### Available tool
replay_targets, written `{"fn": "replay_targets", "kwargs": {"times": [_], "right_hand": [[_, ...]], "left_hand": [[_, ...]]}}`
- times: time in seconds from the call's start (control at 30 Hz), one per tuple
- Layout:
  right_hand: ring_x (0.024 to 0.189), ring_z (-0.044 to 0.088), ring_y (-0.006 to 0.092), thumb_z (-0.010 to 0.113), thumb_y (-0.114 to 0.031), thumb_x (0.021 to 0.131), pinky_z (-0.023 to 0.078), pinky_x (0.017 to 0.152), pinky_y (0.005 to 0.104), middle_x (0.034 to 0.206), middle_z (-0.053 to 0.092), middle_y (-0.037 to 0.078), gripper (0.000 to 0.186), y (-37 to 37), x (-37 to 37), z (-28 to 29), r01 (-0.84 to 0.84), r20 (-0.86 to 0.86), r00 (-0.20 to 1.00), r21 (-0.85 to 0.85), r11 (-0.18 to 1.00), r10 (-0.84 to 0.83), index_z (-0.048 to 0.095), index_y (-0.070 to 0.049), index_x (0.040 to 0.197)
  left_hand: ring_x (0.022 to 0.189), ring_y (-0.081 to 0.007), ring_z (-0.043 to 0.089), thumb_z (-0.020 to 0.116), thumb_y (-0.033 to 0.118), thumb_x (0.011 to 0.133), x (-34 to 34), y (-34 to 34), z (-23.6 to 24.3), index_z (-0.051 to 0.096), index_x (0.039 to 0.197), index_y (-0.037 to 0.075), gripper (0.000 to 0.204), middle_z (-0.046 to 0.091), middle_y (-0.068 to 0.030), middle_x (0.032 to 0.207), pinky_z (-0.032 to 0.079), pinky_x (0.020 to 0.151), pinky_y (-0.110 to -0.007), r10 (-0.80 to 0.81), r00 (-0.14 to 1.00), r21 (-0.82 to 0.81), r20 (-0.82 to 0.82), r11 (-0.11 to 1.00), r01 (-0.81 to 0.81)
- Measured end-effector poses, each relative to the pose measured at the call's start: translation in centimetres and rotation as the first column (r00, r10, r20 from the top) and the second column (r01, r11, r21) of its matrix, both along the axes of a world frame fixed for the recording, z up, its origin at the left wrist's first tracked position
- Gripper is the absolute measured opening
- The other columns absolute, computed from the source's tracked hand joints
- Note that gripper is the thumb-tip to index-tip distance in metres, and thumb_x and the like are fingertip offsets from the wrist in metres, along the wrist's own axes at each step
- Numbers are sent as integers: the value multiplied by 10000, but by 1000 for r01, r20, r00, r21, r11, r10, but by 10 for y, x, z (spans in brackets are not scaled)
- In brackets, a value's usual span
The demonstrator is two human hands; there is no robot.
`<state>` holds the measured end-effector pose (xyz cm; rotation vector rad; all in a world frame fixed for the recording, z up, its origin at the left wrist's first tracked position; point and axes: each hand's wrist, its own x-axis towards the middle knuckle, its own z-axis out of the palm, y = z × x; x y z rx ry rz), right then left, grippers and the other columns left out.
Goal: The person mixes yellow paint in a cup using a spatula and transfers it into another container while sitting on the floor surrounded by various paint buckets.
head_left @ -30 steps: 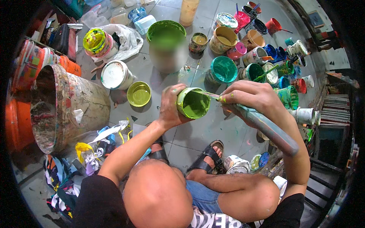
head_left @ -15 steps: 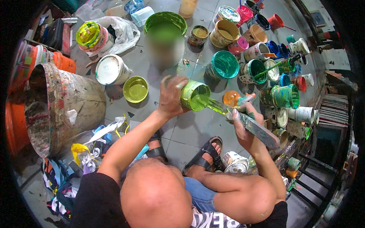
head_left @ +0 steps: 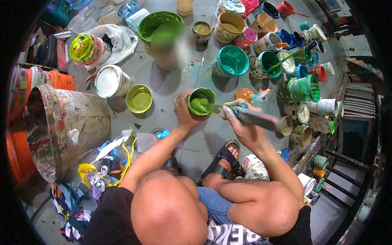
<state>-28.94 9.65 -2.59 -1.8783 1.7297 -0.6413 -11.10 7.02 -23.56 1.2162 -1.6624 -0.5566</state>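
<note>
My left hand [head_left: 185, 109] is wrapped round the side of a small tub [head_left: 207, 95] with thick light-green paint inside. In my right hand [head_left: 246, 126] is a paint-smeared spatula [head_left: 261, 119] with a broad handle. Its flat end dips into the green paint, over the tub's right rim. The tub is tilted slightly, in front of my knees. Left of my left hand stands a cup of olive-green paint [head_left: 139, 99]. An orange round-bodied bottle [head_left: 244, 94] lies just beyond my right hand.
A large green-coated bucket [head_left: 147, 30] stands ahead, partly blurred. Teal paint fills a tub [head_left: 232, 60] beside many paint pots at the right. A white-lidded tub [head_left: 109, 81] and big stained bucket [head_left: 77, 118] stand left, near cloth scraps [head_left: 104, 167]. My sandalled feet are below.
The tub has turned more upright and shifted slightly left. My right hand has moved left with the spatula, whose end is now further inside the tub. The whole view has shifted a little.
</note>
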Motion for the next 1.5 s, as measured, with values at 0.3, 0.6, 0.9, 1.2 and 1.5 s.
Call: {"fn": "replay_targets", "kwargs": {"times": [0.3, 0.6, 0.9, 1.2, 1.5], "right_hand": [[733, 646, 372, 700, -82, 861, 524, 637, 419, 846, 646, 160, 109, -19, 10, -52, -254, -23, 967, -129, 959, 253, 642, -18, 927], [847, 663, 370, 697, -41, 758, 528, 705, 424, 908, 664, 161, 271, -8, 6, -57, -573, 48, 818, 162, 804, 573, 637, -45, 1023], [834, 651, 379, 693, -80, 734, 524, 716, 447, 894, 650, 156, 299, -19, 25, -52, -557, -59, 827, 48, 829, 559, 619, -53, 1023], [822, 637, 406, 623, -55, 819, 518, 717, 454, 874, 639, 180, 176, -35, 0, -36, -466, -36, 883, 61, 883, 468, 619, -31, 993], [748, 641, 344, 726, -154, 858, 506, 669, 390, 797, 653, 165, 158, -30, -4, -63, -342, 40, 940, 154, 927, 340, 630, -47, 924]], "left_hand": [[1251, -331, 472, 925, 407, 562, 1, 23, -41, 372, 1322, 84, 994, 514, -118, 1321, 250, 1086, -544, -109, 987, 144, 115, 985, 92], [1302, -278, 441, 827, 502, 680, 11, 25, -39, 409, 1336, 88, 882, 460, -101, 1312, 211, 1105, -582, -149, 951, 73, 270, 988, 134], [1284, -290, 476, 840, 521, 677, 9, 28, -52, 376, 1354, 87, 929, 493, -100, 1310, 201, 1108, -583, -133, 981, 173, 145, 979, 107], [1304, -273, 458, 872, 514, 628, 5, 27, -47, 332, 1370, 80, 1015, 469, -95, 1332, 196, 1114, -585, -179, 938, 126, 299, 981, 147], [1278, -288, 465, 872, 486, 633, 8, 25, -38, 351, 1339, 83, 965, 502, -103, 1290, 217, 1104, -576, -180, 954, 171, 240, 975, 141]]}}
